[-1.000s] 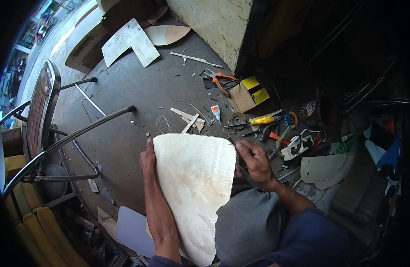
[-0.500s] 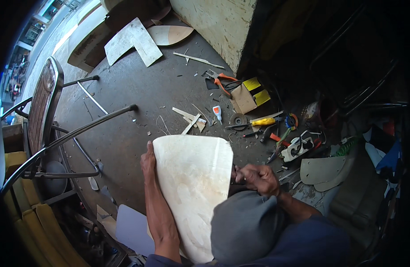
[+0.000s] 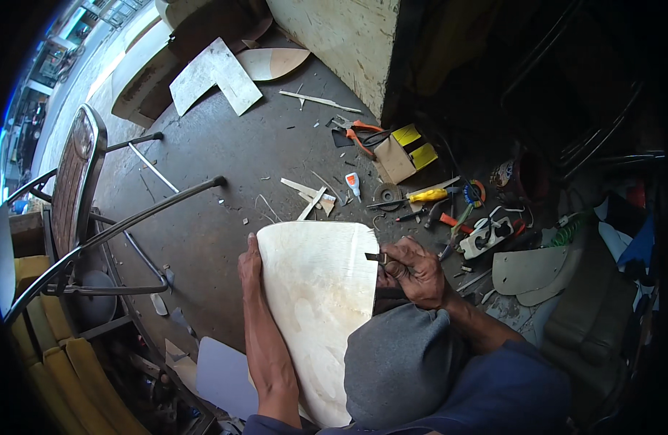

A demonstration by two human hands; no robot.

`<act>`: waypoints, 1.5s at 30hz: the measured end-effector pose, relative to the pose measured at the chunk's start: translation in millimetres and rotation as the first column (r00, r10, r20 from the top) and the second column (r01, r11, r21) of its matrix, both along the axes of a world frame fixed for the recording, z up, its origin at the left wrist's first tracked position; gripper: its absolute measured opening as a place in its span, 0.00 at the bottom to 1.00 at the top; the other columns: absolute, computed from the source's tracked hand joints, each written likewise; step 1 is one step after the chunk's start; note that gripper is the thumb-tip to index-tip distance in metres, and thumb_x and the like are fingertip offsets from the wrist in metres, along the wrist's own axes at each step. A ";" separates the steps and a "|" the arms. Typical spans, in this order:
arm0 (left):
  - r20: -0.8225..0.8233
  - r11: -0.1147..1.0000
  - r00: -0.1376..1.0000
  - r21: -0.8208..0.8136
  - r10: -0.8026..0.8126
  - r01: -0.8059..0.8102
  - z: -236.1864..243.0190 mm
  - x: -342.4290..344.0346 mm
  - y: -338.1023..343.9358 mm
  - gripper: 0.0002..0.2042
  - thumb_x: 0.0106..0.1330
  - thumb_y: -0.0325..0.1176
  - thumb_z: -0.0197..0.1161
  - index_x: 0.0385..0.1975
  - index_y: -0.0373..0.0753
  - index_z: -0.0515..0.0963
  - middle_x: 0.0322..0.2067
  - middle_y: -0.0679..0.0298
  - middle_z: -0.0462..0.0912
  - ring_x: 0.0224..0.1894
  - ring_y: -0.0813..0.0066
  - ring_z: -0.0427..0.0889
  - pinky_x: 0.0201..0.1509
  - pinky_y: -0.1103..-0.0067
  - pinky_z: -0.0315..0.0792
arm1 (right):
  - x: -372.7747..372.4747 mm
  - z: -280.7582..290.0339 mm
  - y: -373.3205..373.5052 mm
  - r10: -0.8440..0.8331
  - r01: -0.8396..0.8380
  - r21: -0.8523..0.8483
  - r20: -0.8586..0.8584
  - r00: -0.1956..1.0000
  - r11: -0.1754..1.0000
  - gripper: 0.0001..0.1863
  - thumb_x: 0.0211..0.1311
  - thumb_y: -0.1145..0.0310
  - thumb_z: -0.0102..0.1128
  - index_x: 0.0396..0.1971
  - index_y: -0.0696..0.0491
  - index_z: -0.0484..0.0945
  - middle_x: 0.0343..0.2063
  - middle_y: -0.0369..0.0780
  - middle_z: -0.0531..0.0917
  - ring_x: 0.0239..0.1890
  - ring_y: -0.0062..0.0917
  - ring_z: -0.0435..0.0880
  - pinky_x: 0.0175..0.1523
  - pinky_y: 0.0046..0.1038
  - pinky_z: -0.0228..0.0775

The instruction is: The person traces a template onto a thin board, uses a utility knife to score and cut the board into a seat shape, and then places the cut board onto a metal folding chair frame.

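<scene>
A pale wooden board [image 3: 312, 290], rounded at its corners, stands tilted before me. My left hand [image 3: 251, 261] is closed on its left edge near the top corner, with the thumb up along the rim. At the opposite edge, my right hand [image 3: 417, 274] pinches a small tool with a short dark blade [image 3: 376, 257]. The blade lies across the board's right rim; its full shape is hidden by the fingers. Fine splinters show along that rim. A grey cap [image 3: 403, 366] hides the board's lower right part.
Pliers [image 3: 359, 134], a cardboard box [image 3: 395, 161], a small glue bottle [image 3: 353, 183], a yellow-handled screwdriver [image 3: 428, 196] and a power strip [image 3: 486, 238] lie on the floor beyond. A metal-framed chair [image 3: 80, 181] lies at left. Wood offcuts [image 3: 305, 194] are above the board.
My right hand has moved slightly up and left, bringing the dark blade over the board's right rim. My left hand still holds the board. The view has shifted slightly.
</scene>
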State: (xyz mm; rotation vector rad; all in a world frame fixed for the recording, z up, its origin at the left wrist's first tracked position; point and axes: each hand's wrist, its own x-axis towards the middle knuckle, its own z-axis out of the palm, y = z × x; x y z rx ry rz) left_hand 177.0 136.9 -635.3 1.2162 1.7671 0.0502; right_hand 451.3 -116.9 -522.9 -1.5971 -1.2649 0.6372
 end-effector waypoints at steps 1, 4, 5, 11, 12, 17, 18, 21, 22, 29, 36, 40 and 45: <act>-0.003 1.000 1.000 -0.001 0.000 0.000 -0.9 -0.1 -1.2 0.40 0.67 0.71 0.52 0.44 0.30 0.85 0.40 0.52 0.87 0.42 0.59 0.84 0.51 0.64 0.74 | 0.1 -2.6 -0.6 0.006 -0.006 -0.009 -0.016 1.000 1.000 0.20 0.62 0.76 0.65 0.55 0.54 0.80 0.33 0.43 0.80 0.36 0.35 0.81 0.42 0.32 0.75; -0.006 1.000 1.000 -0.005 -0.004 0.004 -1.6 -1.7 -3.5 0.40 0.67 0.71 0.52 0.44 0.30 0.85 0.40 0.52 0.87 0.42 0.59 0.84 0.51 0.64 0.74 | -0.7 -10.8 -3.0 0.039 -0.041 -0.018 -0.092 0.995 0.999 0.20 0.63 0.76 0.64 0.55 0.55 0.79 0.32 0.43 0.79 0.34 0.35 0.81 0.40 0.33 0.75; -0.002 1.000 1.000 -0.005 -0.005 0.005 -2.9 -1.3 -2.6 0.40 0.68 0.70 0.52 0.44 0.30 0.85 0.40 0.52 0.87 0.42 0.59 0.84 0.51 0.64 0.74 | -1.6 -12.0 -3.1 0.053 -0.055 -0.017 -0.120 0.991 0.998 0.20 0.63 0.77 0.64 0.56 0.55 0.79 0.31 0.43 0.79 0.33 0.35 0.81 0.40 0.33 0.75; 0.016 0.999 0.999 -0.031 -0.032 0.032 -17.2 13.3 -9.4 0.40 0.68 0.70 0.52 0.45 0.30 0.85 0.40 0.52 0.87 0.41 0.59 0.84 0.51 0.64 0.74 | 26.0 -43.3 15.8 -0.159 0.167 -0.073 0.099 0.982 0.983 0.16 0.69 0.72 0.60 0.54 0.55 0.80 0.31 0.43 0.81 0.32 0.32 0.81 0.40 0.31 0.75; 0.023 0.999 0.999 -0.035 -0.035 0.036 -19.2 15.6 -10.2 0.40 0.68 0.70 0.52 0.45 0.30 0.85 0.40 0.52 0.87 0.41 0.59 0.84 0.51 0.64 0.74 | 26.8 -41.3 10.0 -0.197 0.202 -0.069 0.068 0.978 0.977 0.15 0.69 0.72 0.60 0.54 0.55 0.80 0.31 0.43 0.82 0.33 0.31 0.81 0.40 0.31 0.75; -0.017 0.999 1.000 -0.041 -0.004 0.003 -17.3 -2.0 -17.3 0.40 0.68 0.70 0.52 0.45 0.30 0.85 0.40 0.52 0.87 0.41 0.59 0.84 0.50 0.64 0.74 | 10.7 -3.8 2.4 0.016 -0.016 0.033 -0.006 1.000 0.999 0.14 0.69 0.71 0.62 0.52 0.55 0.81 0.31 0.43 0.82 0.33 0.31 0.82 0.41 0.32 0.75; 0.000 0.999 1.000 -0.048 -0.020 0.020 -23.1 7.7 -14.7 0.40 0.68 0.70 0.52 0.45 0.30 0.85 0.40 0.52 0.87 0.41 0.59 0.84 0.50 0.64 0.74 | 12.6 2.3 -1.2 0.064 -0.064 -0.001 0.038 0.997 0.998 0.15 0.68 0.72 0.62 0.52 0.55 0.81 0.31 0.43 0.82 0.33 0.32 0.82 0.41 0.32 0.75; -0.001 0.998 0.999 -0.056 -0.032 0.032 -24.6 13.4 -14.3 0.40 0.68 0.70 0.52 0.46 0.30 0.84 0.41 0.52 0.87 0.41 0.59 0.84 0.50 0.64 0.75 | 12.4 3.5 1.3 0.060 -0.061 0.033 0.031 0.998 0.998 0.17 0.64 0.74 0.66 0.52 0.55 0.81 0.31 0.43 0.82 0.33 0.33 0.81 0.40 0.32 0.75; -0.009 0.998 1.000 -0.053 -0.030 0.030 -23.0 10.8 -13.8 0.40 0.68 0.70 0.52 0.46 0.30 0.84 0.41 0.52 0.87 0.41 0.59 0.84 0.50 0.64 0.75 | 9.6 4.4 4.3 0.058 -0.059 0.055 0.026 0.998 0.997 0.17 0.63 0.74 0.66 0.52 0.55 0.81 0.30 0.43 0.82 0.33 0.34 0.80 0.39 0.33 0.75; -0.009 0.999 1.000 -0.052 -0.015 0.014 -20.5 6.5 -12.3 0.40 0.68 0.70 0.52 0.46 0.30 0.84 0.41 0.53 0.87 0.40 0.59 0.84 0.50 0.64 0.75 | 23.9 -34.9 17.9 -0.017 0.017 0.043 -0.018 1.000 0.999 0.15 0.67 0.74 0.62 0.52 0.56 0.81 0.32 0.43 0.83 0.33 0.31 0.80 0.40 0.31 0.75; -0.035 0.998 0.999 -0.057 0.001 -0.003 -19.9 -12.5 -21.1 0.39 0.68 0.70 0.52 0.47 0.30 0.84 0.41 0.53 0.87 0.40 0.59 0.84 0.50 0.64 0.75 | 10.0 -19.3 -0.2 0.018 -0.047 -0.135 -0.209 0.978 0.990 0.15 0.69 0.72 0.59 0.54 0.56 0.81 0.34 0.40 0.83 0.29 0.24 0.82 0.40 0.29 0.75; -0.014 0.999 1.000 -0.045 -0.021 0.021 -23.0 6.7 -9.1 0.39 0.68 0.70 0.52 0.47 0.30 0.84 0.41 0.53 0.87 0.40 0.59 0.84 0.50 0.64 0.75 | 17.3 -2.6 10.0 0.174 -0.172 0.042 -0.056 0.983 0.984 0.15 0.66 0.75 0.61 0.53 0.56 0.81 0.30 0.41 0.81 0.27 0.28 0.81 0.37 0.31 0.74; -0.027 0.998 0.999 -0.064 -0.019 0.018 -23.7 -2.3 -16.0 0.39 0.68 0.69 0.52 0.47 0.30 0.84 0.41 0.53 0.87 0.39 0.59 0.84 0.50 0.64 0.75 | 17.4 -11.4 23.7 0.028 -0.026 -0.056 0.031 0.999 0.998 0.13 0.70 0.70 0.59 0.51 0.56 0.81 0.28 0.43 0.80 0.27 0.31 0.79 0.35 0.32 0.72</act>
